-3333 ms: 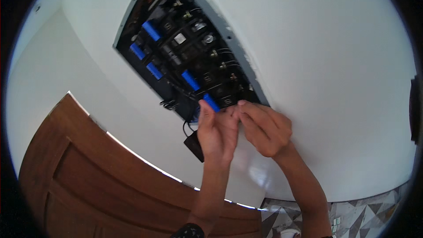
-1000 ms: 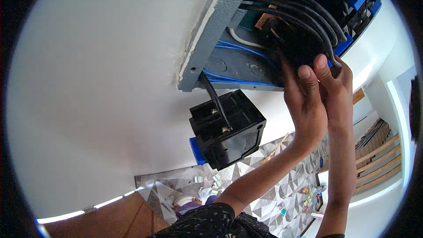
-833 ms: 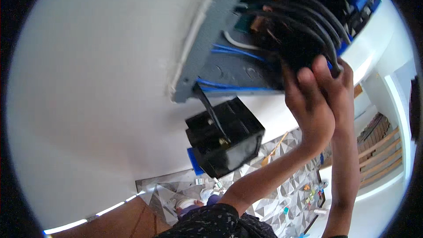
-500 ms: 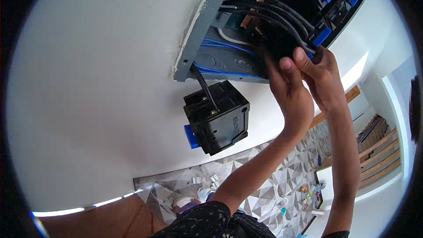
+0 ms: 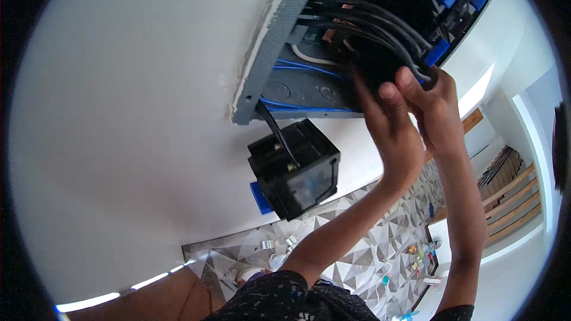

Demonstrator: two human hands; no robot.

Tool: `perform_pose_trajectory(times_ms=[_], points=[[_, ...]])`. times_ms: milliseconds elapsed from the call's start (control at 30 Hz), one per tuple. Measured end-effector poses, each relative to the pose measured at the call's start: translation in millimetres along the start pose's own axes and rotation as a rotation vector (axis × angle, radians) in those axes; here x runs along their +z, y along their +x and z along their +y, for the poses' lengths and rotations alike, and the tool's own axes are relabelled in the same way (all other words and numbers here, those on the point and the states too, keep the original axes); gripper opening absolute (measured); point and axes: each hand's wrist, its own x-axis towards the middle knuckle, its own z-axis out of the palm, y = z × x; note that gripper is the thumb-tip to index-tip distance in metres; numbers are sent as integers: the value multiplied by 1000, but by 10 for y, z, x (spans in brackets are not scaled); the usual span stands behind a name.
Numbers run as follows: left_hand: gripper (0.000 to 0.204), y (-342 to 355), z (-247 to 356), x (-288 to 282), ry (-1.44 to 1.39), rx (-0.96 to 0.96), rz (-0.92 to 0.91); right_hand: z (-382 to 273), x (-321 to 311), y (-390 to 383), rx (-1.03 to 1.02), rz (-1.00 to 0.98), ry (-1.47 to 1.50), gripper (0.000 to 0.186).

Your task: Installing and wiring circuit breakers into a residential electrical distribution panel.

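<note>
Compared with a few seconds ago, the view has swung from the front of the grey metal electrical box [image 5: 247, 98] to its side, exposing thick curved black cables [image 5: 386, 34]. The left hand [image 5: 397, 134] and right hand [image 5: 438, 110] stay together at the cables' lower ends, suggesting the work has not moved on. Fingertips are hidden in shadow, so I cannot tell what either grip holds. A boxy black breaker with a blue tab [image 5: 294, 172] hangs below the box.
</note>
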Motion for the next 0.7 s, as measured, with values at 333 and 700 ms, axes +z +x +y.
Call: perform_pose_trajectory(times_ms=[333,700], points=[[32,180,-175,-482,391,105,-58,190,19,161,-208,-72,82,32],[47,584,173,-756,50,-232,-420,314,-862,-259,-453,-4,13,34]])
